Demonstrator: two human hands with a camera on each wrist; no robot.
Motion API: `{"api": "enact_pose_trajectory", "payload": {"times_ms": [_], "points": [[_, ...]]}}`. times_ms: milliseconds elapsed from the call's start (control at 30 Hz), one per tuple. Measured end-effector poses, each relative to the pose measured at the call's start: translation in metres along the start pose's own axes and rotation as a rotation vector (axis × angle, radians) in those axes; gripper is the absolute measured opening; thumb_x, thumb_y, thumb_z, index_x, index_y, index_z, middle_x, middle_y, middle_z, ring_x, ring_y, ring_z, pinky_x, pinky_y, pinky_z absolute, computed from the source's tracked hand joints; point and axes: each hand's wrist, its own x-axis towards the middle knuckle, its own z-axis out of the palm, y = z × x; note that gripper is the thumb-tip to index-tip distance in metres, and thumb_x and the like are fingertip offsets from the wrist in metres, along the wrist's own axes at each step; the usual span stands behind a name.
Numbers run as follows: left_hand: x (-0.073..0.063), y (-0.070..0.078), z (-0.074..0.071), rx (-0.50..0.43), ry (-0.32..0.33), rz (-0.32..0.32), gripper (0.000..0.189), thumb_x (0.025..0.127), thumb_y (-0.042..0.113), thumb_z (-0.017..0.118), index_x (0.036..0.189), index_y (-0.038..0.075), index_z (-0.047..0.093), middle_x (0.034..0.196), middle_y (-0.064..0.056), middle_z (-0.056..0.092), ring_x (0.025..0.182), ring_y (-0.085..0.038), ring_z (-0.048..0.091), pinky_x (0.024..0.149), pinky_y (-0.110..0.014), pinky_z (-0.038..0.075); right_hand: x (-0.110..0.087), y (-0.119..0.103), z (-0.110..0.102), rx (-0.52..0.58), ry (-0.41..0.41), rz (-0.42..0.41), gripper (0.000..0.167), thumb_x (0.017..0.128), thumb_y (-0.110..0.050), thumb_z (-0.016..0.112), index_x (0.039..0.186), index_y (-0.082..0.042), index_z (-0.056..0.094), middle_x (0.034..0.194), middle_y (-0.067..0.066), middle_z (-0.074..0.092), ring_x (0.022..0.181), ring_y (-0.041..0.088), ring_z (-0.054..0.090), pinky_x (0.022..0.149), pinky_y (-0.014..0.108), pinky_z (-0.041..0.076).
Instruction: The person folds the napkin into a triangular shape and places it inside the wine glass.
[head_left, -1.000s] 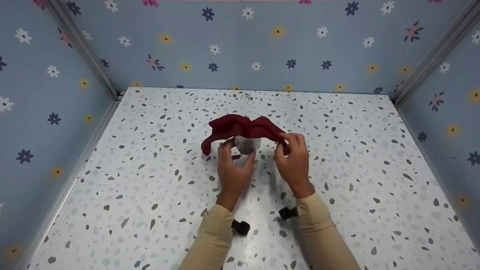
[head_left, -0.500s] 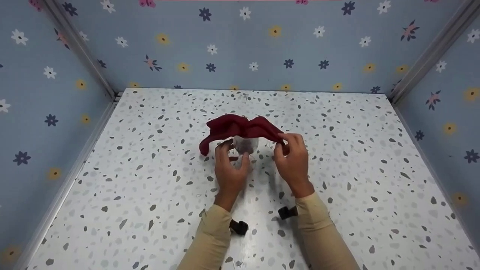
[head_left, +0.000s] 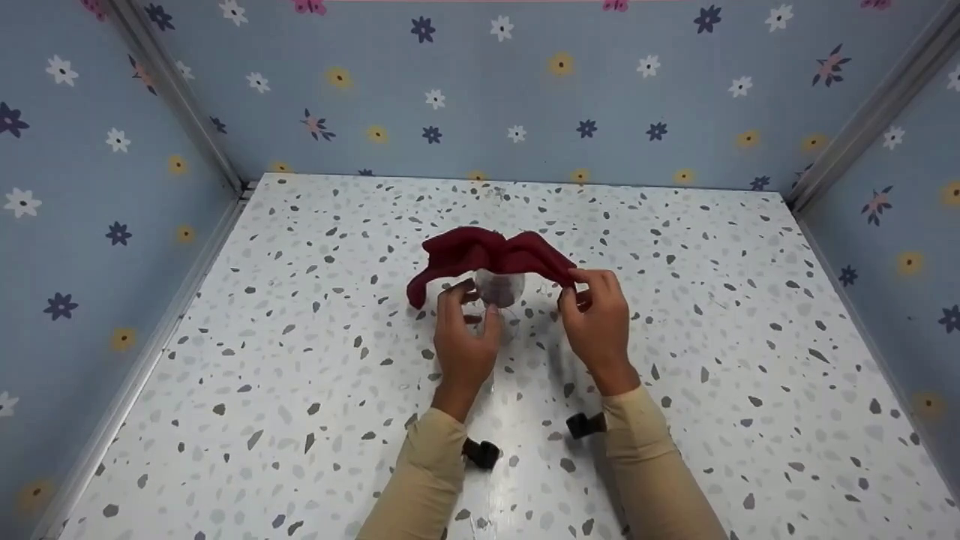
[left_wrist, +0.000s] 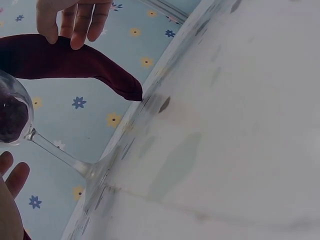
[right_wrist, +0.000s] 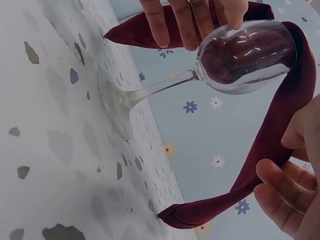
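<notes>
A clear stemmed wine glass stands upright on its foot on the table. Dark red cloth is stuffed into its bowl, and the ends drape out over the rim on both sides. My left hand holds the bowl from the left, its thumb at the front of the glass. With thumb and fingers, my right hand pinches the cloth's right-hand end, just right of the glass. In the right wrist view, the cloth's tips hang down toward the tabletop.
The white speckled tabletop surrounds the glass. Blue flowered panels close off the back and both sides, joined by grey metal corner posts. A small black device is strapped at each wrist.
My left thumb has slid a little left and down along the bowl. The cloth keeps nearly the same drape, with my right hand still pinching its end.
</notes>
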Motion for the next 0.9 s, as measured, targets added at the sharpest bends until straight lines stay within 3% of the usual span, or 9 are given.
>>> {"api": "enact_pose_trajectory", "payload": {"times_ms": [333, 600, 900], "points": [[0.000, -0.002, 0.000, 0.022, -0.008, -0.037, 0.032, 0.090, 0.015, 0.063, 0.119, 0.005, 0.059, 0.113, -0.007, 0.059, 0.102, -0.015, 0.061, 0.072, -0.030, 0.056, -0.003, 0.008, -0.003, -0.020, -0.009, 0.033, 0.026, 0.087, 0.001, 0.066, 0.114, 0.002, 0.067, 0.097, 0.015, 0.064, 0.068, 0.020, 0.064, 0.062, 0.043, 0.057], [0.000, -0.002, -0.004, 0.021, 0.005, -0.054, 0.028, 0.091, 0.010, 0.063, 0.117, 0.004, 0.060, 0.111, -0.007, 0.059, 0.103, -0.017, 0.060, 0.072, -0.029, 0.055, -0.007, 0.011, -0.002, -0.056, -0.026, 0.048, 0.028, 0.087, -0.001, 0.068, 0.115, 0.002, 0.067, 0.097, 0.017, 0.065, 0.070, 0.021, 0.065, 0.063, 0.041, 0.057], [-0.003, -0.003, -0.005, 0.052, -0.008, -0.075, 0.026, 0.089, 0.006, 0.060, 0.114, 0.002, 0.063, 0.109, -0.007, 0.060, 0.101, -0.017, 0.060, 0.072, -0.029, 0.054, -0.012, 0.011, -0.006, -0.073, -0.020, 0.065, 0.015, 0.087, 0.001, 0.063, 0.100, -0.001, 0.071, 0.097, 0.013, 0.062, 0.073, 0.022, 0.066, 0.062, 0.040, 0.057]]}}
